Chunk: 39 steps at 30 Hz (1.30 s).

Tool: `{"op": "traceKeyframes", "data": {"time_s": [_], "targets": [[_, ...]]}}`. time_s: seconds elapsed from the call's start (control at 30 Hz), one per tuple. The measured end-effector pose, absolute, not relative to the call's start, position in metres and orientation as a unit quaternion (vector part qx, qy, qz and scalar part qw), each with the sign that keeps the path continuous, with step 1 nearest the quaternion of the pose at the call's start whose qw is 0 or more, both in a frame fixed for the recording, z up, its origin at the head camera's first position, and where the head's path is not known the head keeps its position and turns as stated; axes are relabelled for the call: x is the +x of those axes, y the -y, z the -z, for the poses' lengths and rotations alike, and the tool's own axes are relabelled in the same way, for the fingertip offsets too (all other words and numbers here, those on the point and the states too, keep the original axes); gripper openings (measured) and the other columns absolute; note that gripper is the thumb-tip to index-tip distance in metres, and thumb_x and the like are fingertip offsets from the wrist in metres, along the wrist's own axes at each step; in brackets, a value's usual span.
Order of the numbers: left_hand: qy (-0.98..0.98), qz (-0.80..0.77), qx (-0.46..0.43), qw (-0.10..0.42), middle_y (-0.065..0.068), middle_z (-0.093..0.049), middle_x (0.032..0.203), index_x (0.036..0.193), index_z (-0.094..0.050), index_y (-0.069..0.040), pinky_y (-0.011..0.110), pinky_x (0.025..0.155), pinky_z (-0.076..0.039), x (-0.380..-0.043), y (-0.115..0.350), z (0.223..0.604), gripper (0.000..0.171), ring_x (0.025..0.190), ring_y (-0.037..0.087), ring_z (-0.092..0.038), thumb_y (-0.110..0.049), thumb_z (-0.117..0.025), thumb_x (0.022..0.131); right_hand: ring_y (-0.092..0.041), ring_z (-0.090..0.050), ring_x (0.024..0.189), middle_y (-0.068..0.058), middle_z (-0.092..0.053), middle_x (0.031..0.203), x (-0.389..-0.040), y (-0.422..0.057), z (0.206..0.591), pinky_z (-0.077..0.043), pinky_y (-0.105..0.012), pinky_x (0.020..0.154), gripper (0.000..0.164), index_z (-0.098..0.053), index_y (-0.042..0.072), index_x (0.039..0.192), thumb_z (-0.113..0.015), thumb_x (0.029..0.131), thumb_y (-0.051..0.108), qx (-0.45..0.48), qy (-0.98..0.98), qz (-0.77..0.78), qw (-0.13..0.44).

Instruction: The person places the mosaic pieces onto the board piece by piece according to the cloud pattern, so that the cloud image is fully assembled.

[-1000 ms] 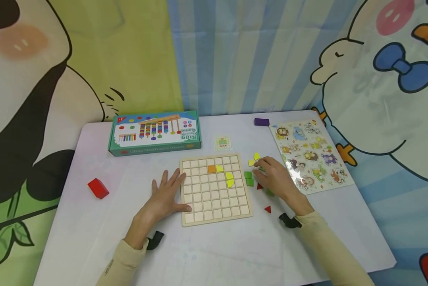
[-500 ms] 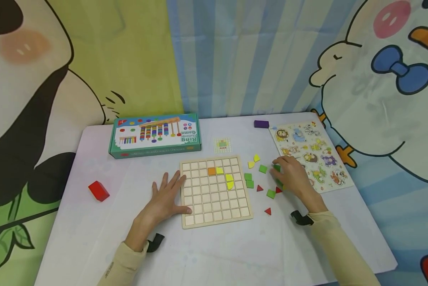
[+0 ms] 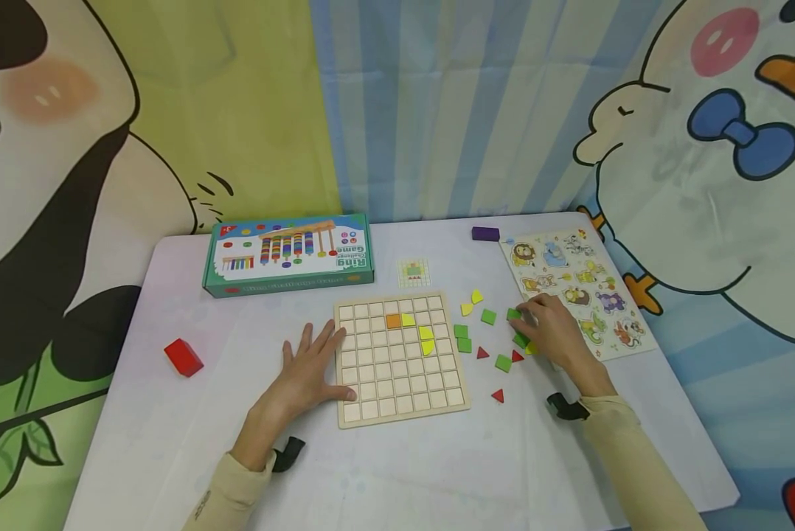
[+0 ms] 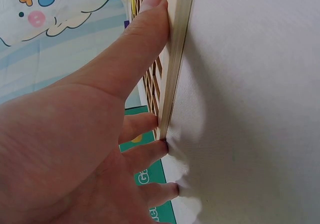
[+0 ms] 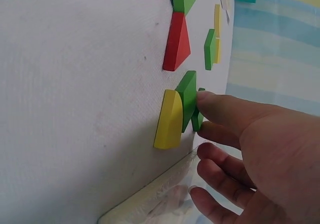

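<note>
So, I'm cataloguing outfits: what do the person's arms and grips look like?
Left sleeve and right sleeve are beige, each with a black piece beside its end; the left bears a small dark marking. Left grip and right grip are gloveless.

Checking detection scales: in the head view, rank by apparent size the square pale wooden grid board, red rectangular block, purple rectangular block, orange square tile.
1. Wooden grid board
2. Red block
3. Purple block
4. Orange tile
Apparent size only; the purple block is farther back, so true sizes may differ.
</note>
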<state>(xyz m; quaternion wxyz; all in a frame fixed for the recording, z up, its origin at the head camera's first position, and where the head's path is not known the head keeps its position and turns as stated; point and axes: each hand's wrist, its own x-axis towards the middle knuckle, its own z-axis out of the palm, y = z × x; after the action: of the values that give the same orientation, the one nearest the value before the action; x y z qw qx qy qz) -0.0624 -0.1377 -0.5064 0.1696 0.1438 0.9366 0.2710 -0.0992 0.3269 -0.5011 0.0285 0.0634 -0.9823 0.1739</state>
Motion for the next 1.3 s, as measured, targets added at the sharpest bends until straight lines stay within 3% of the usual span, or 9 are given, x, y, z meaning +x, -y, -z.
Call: {"op": "traceKeyframes", "data": {"time_s": [0.33,0.73,1.03,1.3], "targets": [[-0.935,-0.278,0.143,0.168,0.012,-0.01,0.172,0.162,-0.026,-0.012,0.08,0.113,0.005,-0.06,0.139,0.505,0.12,0.156,0.048,0.005,-0.047,-0.091,0.067,-0.029,-0.064,0.091,-0.013,-0.069,0.103,-0.098,-0.326,0.507,-0.054,-0.047,0.079,0.031,-0.074,0.002,0.109,-0.077,0.091,0.027,0.094,0.982,-0.155,0.057],[-0.936,-0.275,0.142,0.17,0.013,-0.01,0.172,0.162,-0.027,-0.013,0.08,0.113,0.005,-0.059,0.14,0.503,0.12,0.155,0.049,0.005,-0.047,-0.092,0.067,-0.025,-0.066,0.09,-0.01,-0.07,0.102,-0.102,-0.316,0.511,-0.057,-0.044,0.079,0.031,-0.074,0.002,0.105,-0.082,0.087,0.026,0.14,0.97,-0.169,0.108],[-0.935,-0.276,0.14,0.171,0.013,-0.01,0.172,0.162,-0.026,-0.013,0.079,0.113,0.005,-0.06,0.141,0.502,0.12,0.156,0.048,0.005,-0.048,-0.091,0.067,-0.024,-0.065,0.086,-0.011,-0.069,0.095,-0.115,-0.278,0.491,-0.057,-0.04,0.072,0.028,-0.074,0.0,0.099,-0.087,0.08,0.017,0.239,0.937,-0.2,0.158],[-0.933,-0.28,0.141,0.174,0.013,-0.01,0.172,0.162,-0.026,-0.013,0.079,0.113,0.005,-0.06,0.139,0.503,0.119,0.155,0.048,0.006,-0.048,-0.091,0.068,-0.022,-0.066,0.09,-0.009,-0.07,0.098,-0.121,-0.23,0.486,-0.057,-0.037,0.077,0.027,-0.074,0.003,0.1,-0.086,0.08,0.018,0.336,0.904,-0.207,0.163]]}}
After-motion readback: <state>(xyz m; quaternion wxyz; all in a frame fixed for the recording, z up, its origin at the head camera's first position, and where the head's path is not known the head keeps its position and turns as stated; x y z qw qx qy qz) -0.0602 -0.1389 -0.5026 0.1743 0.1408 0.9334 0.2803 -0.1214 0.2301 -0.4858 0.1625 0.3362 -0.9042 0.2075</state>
